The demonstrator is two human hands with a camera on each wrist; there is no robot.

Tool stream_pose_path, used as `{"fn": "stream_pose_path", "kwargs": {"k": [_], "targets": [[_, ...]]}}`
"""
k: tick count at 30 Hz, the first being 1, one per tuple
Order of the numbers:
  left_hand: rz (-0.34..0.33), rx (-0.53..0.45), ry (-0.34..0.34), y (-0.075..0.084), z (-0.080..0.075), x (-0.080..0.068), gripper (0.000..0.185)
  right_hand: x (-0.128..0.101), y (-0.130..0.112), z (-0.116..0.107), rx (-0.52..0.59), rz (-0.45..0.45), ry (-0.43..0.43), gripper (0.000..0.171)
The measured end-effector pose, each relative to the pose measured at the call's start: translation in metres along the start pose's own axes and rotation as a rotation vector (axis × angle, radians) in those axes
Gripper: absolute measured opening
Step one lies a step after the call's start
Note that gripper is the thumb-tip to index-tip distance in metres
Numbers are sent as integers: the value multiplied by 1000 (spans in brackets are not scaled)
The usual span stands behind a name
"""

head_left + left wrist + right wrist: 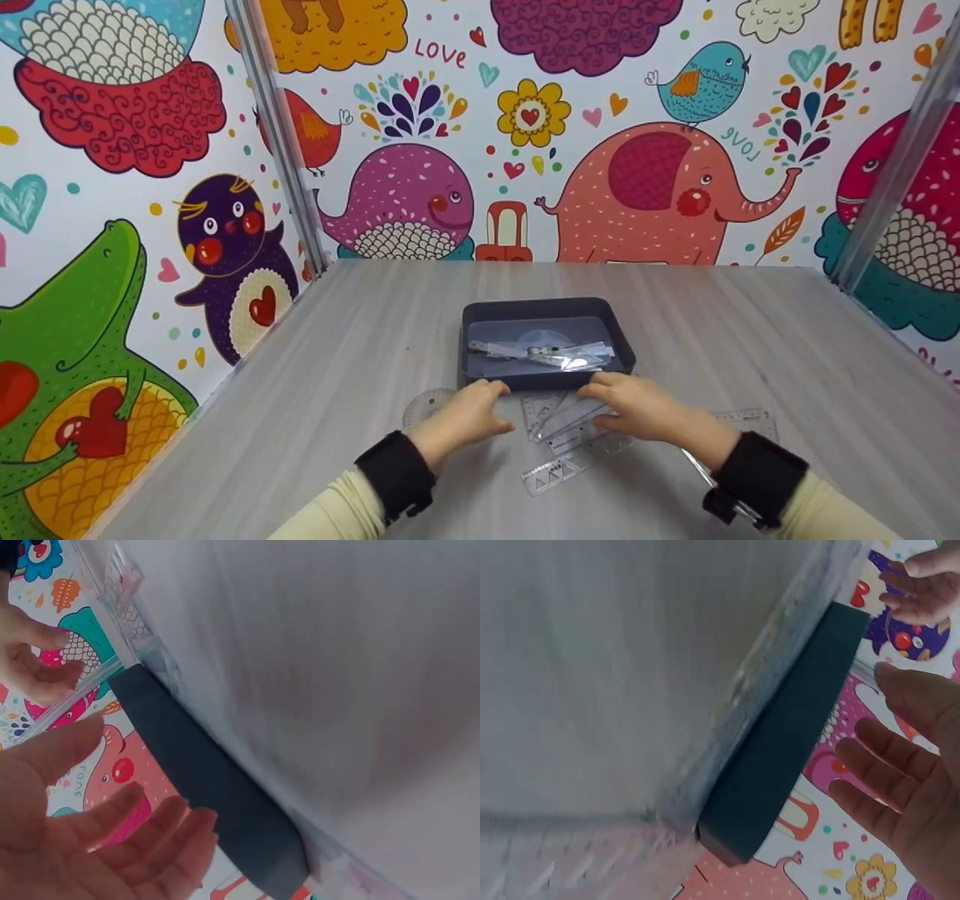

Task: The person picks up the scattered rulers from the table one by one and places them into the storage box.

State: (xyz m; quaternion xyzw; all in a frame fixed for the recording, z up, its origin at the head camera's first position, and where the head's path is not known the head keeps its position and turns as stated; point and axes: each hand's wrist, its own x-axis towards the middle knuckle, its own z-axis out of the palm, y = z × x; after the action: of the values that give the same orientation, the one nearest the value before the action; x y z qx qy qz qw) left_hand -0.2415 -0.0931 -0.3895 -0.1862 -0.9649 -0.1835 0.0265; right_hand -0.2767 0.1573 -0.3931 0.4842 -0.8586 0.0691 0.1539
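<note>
A dark grey tray (547, 381) stands on the table with several clear plastic rulers (585, 355) inside. My left hand (466, 414) hovers by its front left corner, fingers loosely bent and holding nothing. Beside it lies a clear protractor (420, 407), partly covered by the hand. At the front right corner my right hand (637, 407) is over clear set squares (537, 409), and it appears empty in the right wrist view. Nearer to me lies a short clear ruler with triangular cutouts (551, 475). Both wrist views show the tray's side wall (206, 776) close to spread fingers (870, 806).
Right of my right wrist lies another clear drawing piece (754, 421), with a thin straight edge under the forearm. The pale wood-grain table (360, 330) meets cartoon-printed walls (517, 45) at the back and sides, with metal posts (281, 135) at the corners.
</note>
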Motion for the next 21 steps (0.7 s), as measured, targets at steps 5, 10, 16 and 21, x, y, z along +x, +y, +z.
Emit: {"fn": "stream_pose_path", "kwargs": {"k": [5,10,16,21], "targets": [[-9,59,-91,12,12,11,51,16,-7,10,13,41,-168,41],[-39,132,-172,22,20,20,53,28,-9,18,19,74,-254,46],[-31,189,-172,30,28,25,58,39,-13,24,35,98,-316,48],[-42,189,-171,35,30,28,61,48,-14,25,40,148,-373,49]]}}
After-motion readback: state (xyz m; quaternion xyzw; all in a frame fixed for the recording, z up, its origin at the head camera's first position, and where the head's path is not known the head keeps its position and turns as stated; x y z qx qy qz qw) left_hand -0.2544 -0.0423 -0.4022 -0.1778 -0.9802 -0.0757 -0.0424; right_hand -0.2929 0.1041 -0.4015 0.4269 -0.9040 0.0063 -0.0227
